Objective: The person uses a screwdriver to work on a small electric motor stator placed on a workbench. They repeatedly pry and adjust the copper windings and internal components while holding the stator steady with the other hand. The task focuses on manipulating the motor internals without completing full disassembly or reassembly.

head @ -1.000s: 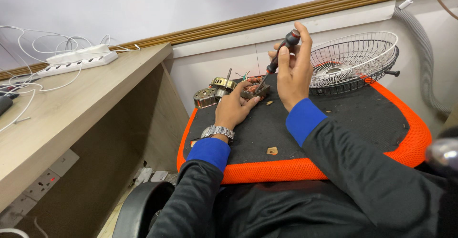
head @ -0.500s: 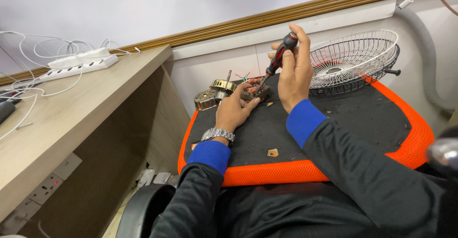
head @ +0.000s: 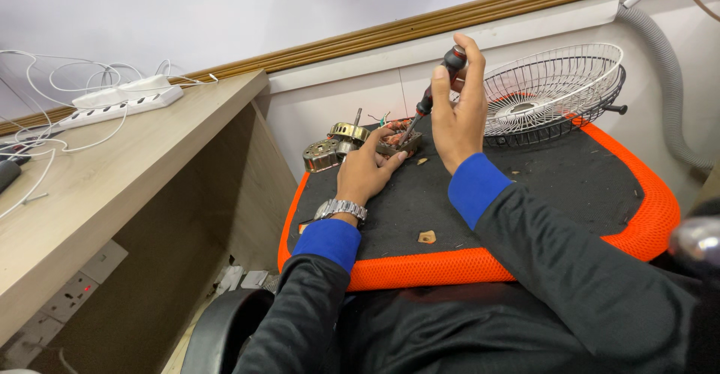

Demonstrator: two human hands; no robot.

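Your right hand (head: 459, 123) at upper centre gripping a black-and-red screwdriver (head: 437, 89) by its handle, tip down on the motor part (head: 396, 141), your left hand (head: 369, 170) clasping that part on the black orange-rimmed cushion (head: 525, 201), 2 metal housings (head: 334, 148) just left, wire fan guard (head: 551, 89) upper right behind your right hand, white power strip (head: 124, 100) on the wooden desk (head: 112, 172) upper left.

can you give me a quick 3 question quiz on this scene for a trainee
1. True or false: the right hand holds a screwdriver tilted, tip down at the motor part.
2. Which hand steadies the motor part? A left hand B right hand
3. What lies behind the right hand on the orange-edged pad?

Key: 1 true. 2 A. 3 a wire fan guard.
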